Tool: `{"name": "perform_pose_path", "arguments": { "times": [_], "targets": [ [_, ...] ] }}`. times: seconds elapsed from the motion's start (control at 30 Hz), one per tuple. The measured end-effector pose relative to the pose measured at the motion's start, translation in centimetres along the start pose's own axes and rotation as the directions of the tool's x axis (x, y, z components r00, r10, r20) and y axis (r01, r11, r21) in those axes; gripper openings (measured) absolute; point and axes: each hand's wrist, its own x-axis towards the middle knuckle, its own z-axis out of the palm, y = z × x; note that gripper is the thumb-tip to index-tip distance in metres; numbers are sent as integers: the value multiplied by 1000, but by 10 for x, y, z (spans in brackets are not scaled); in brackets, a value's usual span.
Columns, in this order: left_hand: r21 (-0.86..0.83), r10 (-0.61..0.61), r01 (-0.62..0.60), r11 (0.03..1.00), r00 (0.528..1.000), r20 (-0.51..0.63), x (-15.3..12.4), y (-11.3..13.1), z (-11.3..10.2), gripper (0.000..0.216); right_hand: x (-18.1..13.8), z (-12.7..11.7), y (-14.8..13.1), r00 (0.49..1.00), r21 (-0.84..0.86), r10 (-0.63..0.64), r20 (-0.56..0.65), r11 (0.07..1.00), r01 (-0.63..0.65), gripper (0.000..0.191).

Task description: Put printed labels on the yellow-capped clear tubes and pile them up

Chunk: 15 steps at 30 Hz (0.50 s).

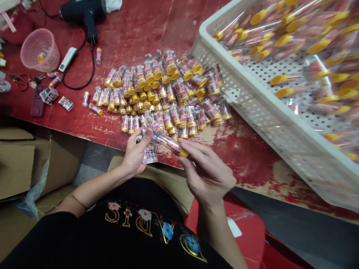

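My right hand (pixel 210 173) pinches the yellow-capped end of a clear plastic tube (pixel 168 143) with reddish contents and red lettering. The tube points up and left toward my left hand (pixel 136 152), whose thumb and fingers are closed on printed plastic sleeves (pixel 150 153). The tube's far end meets or nearly meets the sleeves; I cannot tell whether it is inside one. Just beyond both hands lies a large pile of small tubes (pixel 149 76) with yellow ends and printed purple-and-white sleeves, many of them standing in rows.
A white perforated crate (pixel 252 127) holding many yellow-capped tubes stands at the right. Along the back left are a black heat gun (pixel 89 18) with its cable, a pink basket (pixel 40 50), red-handled scissors (pixel 21 81) and a purple phone (pixel 37 102). Cardboard boxes (pixel 17 168) stand below the table's front edge.
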Motion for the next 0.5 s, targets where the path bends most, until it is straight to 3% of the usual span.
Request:
{"name": "perform_pose_path", "arguments": {
  "times": [0.13, 0.27, 0.37, 0.5],
  "targets": [
    [-15, -11, 12, 1000, 999, 33, -3, 1, -2, 64, -2, -5, -6, 994, 47, -10, 110, 999, 5, 58],
    [-8, -23, 24, 1000, 998, 51, -3, -3, -3, 59, -5, -5, -10, 996, 36, 42, 72, 998, -45, 58],
    [1, -13, 13, 1000, 998, 63, -3, -2, -2, 56, -7, -7, -13, 979, 47, 123, 161, 990, -132, 62],
    [13, -15, 14, 1000, 999, 40, -1, 5, 0, 43, -12, -11, -14, 980, -13, 116, 162, 993, -115, 58]
  ]
}}
